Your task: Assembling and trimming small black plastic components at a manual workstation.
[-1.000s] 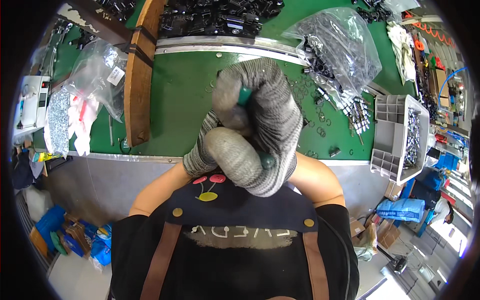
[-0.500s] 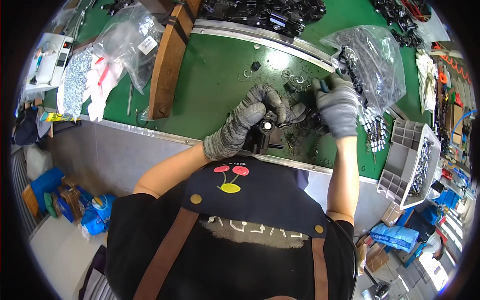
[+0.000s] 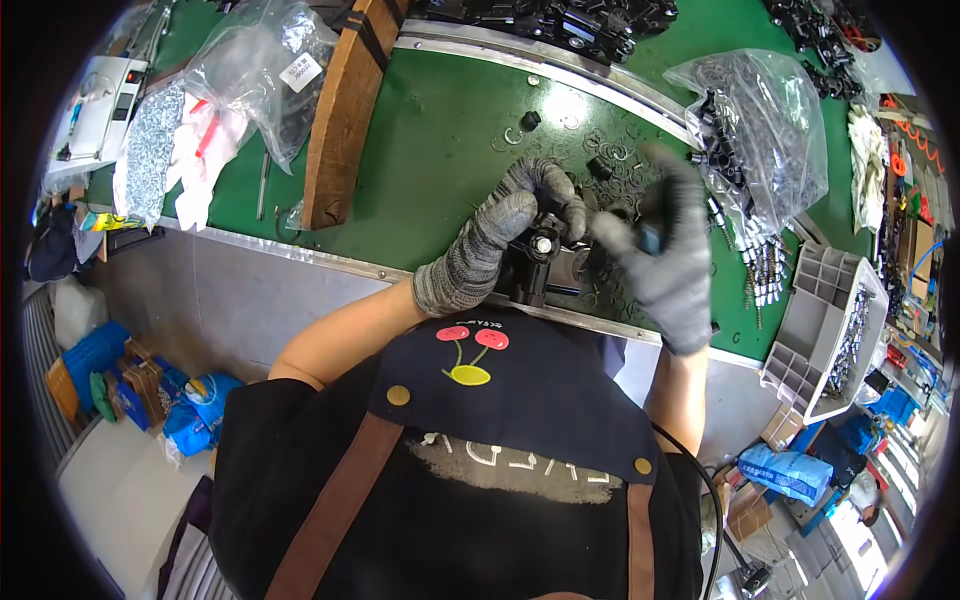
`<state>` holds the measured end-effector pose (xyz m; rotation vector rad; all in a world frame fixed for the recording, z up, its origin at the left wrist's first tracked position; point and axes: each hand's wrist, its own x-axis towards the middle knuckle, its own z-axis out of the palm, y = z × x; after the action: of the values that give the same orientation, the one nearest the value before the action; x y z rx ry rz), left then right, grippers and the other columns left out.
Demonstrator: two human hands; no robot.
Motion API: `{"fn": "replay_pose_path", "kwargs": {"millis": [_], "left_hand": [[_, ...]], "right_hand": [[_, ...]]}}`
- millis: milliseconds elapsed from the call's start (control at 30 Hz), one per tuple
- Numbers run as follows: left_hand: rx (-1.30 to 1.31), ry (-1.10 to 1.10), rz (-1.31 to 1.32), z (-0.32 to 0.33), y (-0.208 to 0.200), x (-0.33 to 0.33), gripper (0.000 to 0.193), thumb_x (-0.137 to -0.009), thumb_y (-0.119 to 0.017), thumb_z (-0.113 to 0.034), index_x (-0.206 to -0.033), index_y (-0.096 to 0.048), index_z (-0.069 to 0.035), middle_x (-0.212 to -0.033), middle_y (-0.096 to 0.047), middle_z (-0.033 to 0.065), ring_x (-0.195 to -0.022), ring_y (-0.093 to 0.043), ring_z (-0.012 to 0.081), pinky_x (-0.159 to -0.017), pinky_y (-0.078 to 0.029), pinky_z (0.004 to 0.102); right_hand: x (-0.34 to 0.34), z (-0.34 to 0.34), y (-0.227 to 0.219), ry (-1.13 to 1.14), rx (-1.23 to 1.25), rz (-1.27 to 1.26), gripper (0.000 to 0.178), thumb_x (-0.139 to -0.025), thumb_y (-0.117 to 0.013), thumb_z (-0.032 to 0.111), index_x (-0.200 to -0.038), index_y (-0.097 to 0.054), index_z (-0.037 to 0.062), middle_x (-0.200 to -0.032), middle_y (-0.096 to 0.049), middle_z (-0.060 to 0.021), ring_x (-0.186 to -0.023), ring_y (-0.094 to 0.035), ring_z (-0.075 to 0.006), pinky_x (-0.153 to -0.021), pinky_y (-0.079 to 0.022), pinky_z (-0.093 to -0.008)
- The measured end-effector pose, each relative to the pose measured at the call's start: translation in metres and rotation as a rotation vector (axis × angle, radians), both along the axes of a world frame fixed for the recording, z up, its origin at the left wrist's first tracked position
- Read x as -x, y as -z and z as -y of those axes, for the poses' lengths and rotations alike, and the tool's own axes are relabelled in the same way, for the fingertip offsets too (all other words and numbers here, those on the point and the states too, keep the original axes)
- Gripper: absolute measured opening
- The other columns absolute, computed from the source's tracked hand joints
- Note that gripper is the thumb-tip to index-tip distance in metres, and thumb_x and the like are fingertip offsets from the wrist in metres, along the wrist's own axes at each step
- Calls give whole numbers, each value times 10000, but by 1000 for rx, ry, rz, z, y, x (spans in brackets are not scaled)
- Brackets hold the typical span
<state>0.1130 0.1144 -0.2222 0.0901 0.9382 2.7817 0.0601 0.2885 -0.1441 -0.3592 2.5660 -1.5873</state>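
My left hand (image 3: 500,225), in a grey knit glove, curls its fingers round the top of a black metal part (image 3: 538,262). A round, shiny end (image 3: 543,245) shows on that part, close to the bench's front edge. To its right is my right hand (image 3: 668,275), gloved too and smeared by motion, its thumb toward the part. A tool with teal handles (image 3: 651,240) sits in its palm, mostly hidden by the fingers. Thin metal rings (image 3: 620,153) lie scattered on the green bench beyond and between the hands. Small black caps (image 3: 600,168) lie among them.
A wooden beam (image 3: 345,130) stands left of my left hand. To the right lie a clear bag (image 3: 765,125) of black parts, several spring-fitted rods (image 3: 765,265) and a grey divided tray (image 3: 800,330). A metal rail (image 3: 510,55) crosses the bench behind, with black assemblies (image 3: 570,30) beyond.
My right hand has moved down and nearer, away from beside the clear bag toward the black part, with the teal-handled tool. My left hand stays at the part. The view has shifted slightly.
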Motion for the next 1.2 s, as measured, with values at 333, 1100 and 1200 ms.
{"fn": "replay_pose_path", "kwargs": {"millis": [333, 1100, 1200], "left_hand": [[-9, -68, -118, -21, 6, 4, 219, -1005, -555, -260, -1093, -506, -65, -964, -591, 61, -965, -579, 134, -1105, -404, 369], [440, -246, -109, -20, -4, -4, 192, -948, -555, -207, -1021, -564, -29, -869, -622, 53, -827, -598, 131, -797, -505, 313], [376, -149, -32, -19, -7, -5, 299, -947, -609, -316, -1081, -545, -57, -1003, -587, 29, -962, -541, 119, -908, -448, 300]], "right_hand": [[-23, 24, -37, -105, 930, -268, 647, -880, -750, 141, -1438, -424, 164, -905, -467, 0, -695, -443, -75, -536, -393, -202], [-25, 40, -23, -448, 814, -165, 650, -814, -819, 164, -1344, -444, 189, -916, -459, -21, -653, -403, -82, -566, -387, -202], [-32, 48, -24, -365, 787, -185, 627, -820, -821, 193, -1326, -450, 199, -914, -460, -21, -669, -416, -96, -600, -414, -233]]}}
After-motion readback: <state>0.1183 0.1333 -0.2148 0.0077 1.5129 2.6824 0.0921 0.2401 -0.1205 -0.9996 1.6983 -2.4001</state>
